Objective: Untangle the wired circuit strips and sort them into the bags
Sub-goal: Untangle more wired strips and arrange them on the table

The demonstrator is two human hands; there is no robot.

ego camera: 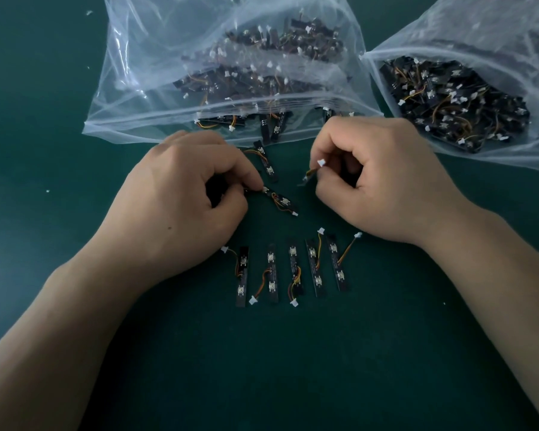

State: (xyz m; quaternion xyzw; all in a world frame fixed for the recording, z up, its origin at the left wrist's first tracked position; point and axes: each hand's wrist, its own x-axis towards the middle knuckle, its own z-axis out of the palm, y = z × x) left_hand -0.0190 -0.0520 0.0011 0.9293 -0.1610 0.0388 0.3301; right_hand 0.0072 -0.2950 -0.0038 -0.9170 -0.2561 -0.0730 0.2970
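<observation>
Fingers (252, 181) of our left hand (181, 200) pinched a strip (285, 201), right hand (377, 181) a connector (321, 163), below the bag (137, 122) edge.

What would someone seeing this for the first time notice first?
At the centre, the left hand pinches a tangled strip and the right hand pinches a white-tipped wire. Below them five strips lie in a row; behind, the left bag and the right bag bulge with more.

Glossy clear plastic bags (131, 98), matt tabletop (293, 368)
</observation>
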